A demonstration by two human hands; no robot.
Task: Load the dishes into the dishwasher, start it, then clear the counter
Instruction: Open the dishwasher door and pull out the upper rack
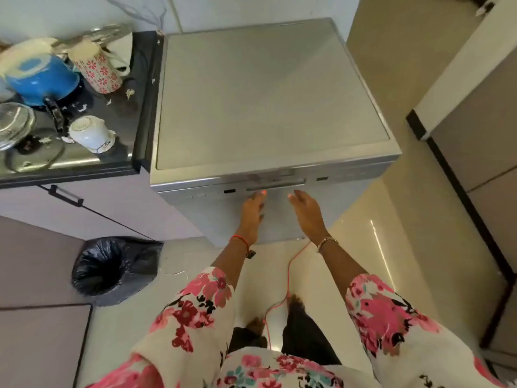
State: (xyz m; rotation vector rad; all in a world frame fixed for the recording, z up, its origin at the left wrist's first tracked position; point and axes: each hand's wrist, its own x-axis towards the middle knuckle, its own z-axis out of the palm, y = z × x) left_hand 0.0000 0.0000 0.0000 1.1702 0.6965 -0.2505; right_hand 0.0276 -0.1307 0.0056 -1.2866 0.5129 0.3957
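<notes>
Dishwasher point(268, 93): stands at the centre of the frame, grey top bare, door shut. Its handle point(275, 185) is a recessed strip running across the upper edge of the door front. Left hand point(253, 217): reaches up from lower centre, fingers extended and close together, tips at the door face just below the left part of the handle; it holds nothing, and contact with the door cannot be confirmed. Right hand point(307, 217): beside the left and apart from it, fingers loosely straight, tips just short of the right part of the handle; it holds nothing. Counter point(70, 172): at the left of the frame, adjoining the dishwasher, and it carries unloaded dishes. A blue pot point(42, 77) and a floral mug point(98, 72) are at upper left, the mug tilted. A white cup point(89, 133) lies on its side below them, and a glass lid point(14, 124) is at the left edge. Food scraps are scattered on the surface. Floor: a bin point(112, 270) lined with a black bag stands at lower left, below the counter. An orange cable point(288, 275) trails between the person's floral sleeves point(195, 312).
</notes>
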